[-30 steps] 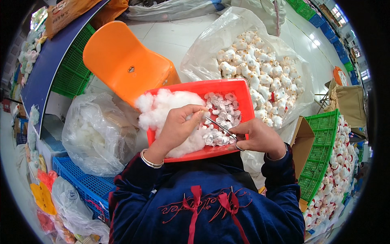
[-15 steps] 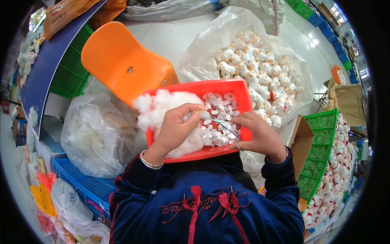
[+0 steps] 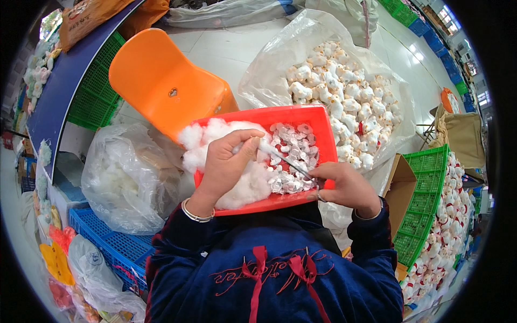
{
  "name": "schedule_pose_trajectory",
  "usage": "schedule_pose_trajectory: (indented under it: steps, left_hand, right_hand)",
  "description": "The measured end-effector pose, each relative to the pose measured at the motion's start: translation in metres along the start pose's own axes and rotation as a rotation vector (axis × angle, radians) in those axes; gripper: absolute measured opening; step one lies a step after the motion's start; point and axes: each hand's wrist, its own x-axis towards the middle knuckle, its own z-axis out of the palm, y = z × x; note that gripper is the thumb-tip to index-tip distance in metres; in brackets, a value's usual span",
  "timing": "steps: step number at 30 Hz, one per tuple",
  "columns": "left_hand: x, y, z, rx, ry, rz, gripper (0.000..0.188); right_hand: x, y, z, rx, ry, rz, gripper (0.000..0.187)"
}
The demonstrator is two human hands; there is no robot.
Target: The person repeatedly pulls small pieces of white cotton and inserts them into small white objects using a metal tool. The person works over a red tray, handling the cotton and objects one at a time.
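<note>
My left hand (image 3: 229,161) is closed over the red tray, thumb and forefinger pinching a small white fabric piece (image 3: 265,146). The slim metal forceps (image 3: 292,163) have their tip at that piece, and my right hand (image 3: 344,185) grips their handle end. A heap of white stuffing (image 3: 242,185) fills the left part of the red tray (image 3: 321,121), partly behind my left hand. In its right part lie many small white fabric pieces (image 3: 296,145), beneath the forceps.
An orange chair (image 3: 161,81) stands beyond the tray. Farther right, a clear plastic bag (image 3: 269,70) holds many small white plush pieces (image 3: 344,97). A bag of stuffing (image 3: 129,177) rests left, above a blue crate (image 3: 116,242). Green crates (image 3: 423,210) and a cardboard box (image 3: 401,183) stand right.
The forceps' arms, spread apart before, now lie together. My right fingers have closed around the handle end, and my left hand has shifted slightly left and up.
</note>
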Motion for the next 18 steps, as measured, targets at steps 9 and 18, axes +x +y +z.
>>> schedule_pose_trajectory:
  steps: [9, 18]
  left_hand:
    - [-0.005, 0.001, 0.008, 0.019, -0.056, -0.030, 0.019]
    - [-0.003, 0.000, 0.009, 0.135, -0.115, 0.068, 0.019]
  right_hand:
    - [0.004, -0.004, -0.003, -0.042, 0.056, 0.043, 0.037]
    - [0.012, -0.023, -0.009, 0.107, -0.116, 0.116, 0.026]
